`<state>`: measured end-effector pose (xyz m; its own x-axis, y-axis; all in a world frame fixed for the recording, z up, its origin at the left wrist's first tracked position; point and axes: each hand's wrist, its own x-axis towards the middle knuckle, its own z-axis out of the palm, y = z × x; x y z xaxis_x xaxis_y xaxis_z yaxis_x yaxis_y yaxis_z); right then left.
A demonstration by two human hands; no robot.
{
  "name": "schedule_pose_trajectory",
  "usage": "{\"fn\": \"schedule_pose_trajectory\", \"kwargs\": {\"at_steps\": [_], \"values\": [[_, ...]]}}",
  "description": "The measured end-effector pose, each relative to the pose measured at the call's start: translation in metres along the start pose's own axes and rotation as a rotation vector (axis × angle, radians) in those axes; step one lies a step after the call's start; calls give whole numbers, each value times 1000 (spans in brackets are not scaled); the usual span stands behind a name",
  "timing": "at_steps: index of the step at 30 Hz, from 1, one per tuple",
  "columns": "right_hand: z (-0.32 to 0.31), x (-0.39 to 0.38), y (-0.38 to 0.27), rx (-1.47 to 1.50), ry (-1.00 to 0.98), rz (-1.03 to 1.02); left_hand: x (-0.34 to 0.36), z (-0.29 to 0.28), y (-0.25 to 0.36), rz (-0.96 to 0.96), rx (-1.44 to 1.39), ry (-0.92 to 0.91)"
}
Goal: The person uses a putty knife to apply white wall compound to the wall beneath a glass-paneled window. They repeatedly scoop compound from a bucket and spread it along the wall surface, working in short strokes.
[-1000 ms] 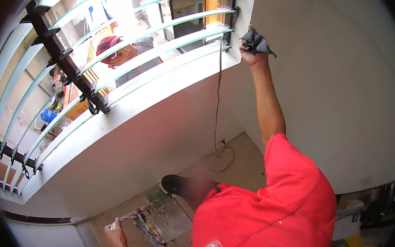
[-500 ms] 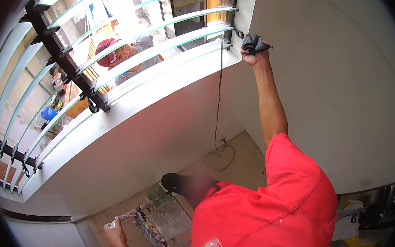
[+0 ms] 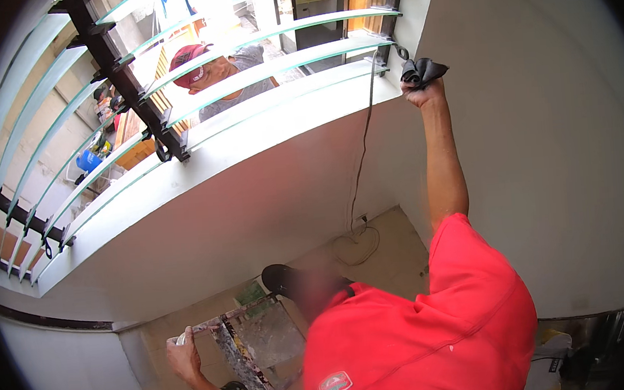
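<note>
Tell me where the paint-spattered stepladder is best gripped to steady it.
Probably the left end of its top rail, approached from the left, where the left hand grips the stepladder now. The rail is a narrow bar a palm can wrap, and it juts clear of the spattered platform. The right hand is occupied, closed on a dark cloth.

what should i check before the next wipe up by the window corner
1. Right hand grip on the dark cloth: closed around it, ok.
2. Left hand on the paint-spattered stepladder: holding its top edge, ok.
3. Footing: hidden under the red shirt, cannot tell.
4. Black cable hanging from the corner: right beside the cloth, not ok.
5. Glass louvres: tilted open, cloth just off their end, ok.
</note>
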<state>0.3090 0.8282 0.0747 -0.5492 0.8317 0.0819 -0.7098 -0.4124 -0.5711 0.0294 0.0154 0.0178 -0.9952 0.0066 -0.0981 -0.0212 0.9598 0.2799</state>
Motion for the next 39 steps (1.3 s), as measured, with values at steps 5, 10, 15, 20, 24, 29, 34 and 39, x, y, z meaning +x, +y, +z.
{"fn": "schedule_pose_trajectory", "kwargs": {"at_steps": [5, 10, 15, 20, 24, 29, 34, 39], "values": [[24, -14, 7, 90, -10, 34, -3, -6, 5, -72, 42, -23], [50, -26, 8, 51, 202, 39, -7, -10, 12, -86, 52, -17], [59, -21, 3, 32, 253, 1, -6, -9, 10, -71, 42, -23], [58, -26, -13, 103, -257, -147, 1, -1, -1, -58, -2, -30], [53, -31, -22, 21, -148, -150, 6, 7, -6, 16, -14, 34], [50, -36, -7, 83, 70, 10, 7, 10, -14, 37, 5, 68], [63, -44, 10, -28, 181, 88, 9, 15, -17, 52, -3, 85], [70, -42, -4, 93, -403, -192, 5, 12, -12, 26, -18, 63]]}}
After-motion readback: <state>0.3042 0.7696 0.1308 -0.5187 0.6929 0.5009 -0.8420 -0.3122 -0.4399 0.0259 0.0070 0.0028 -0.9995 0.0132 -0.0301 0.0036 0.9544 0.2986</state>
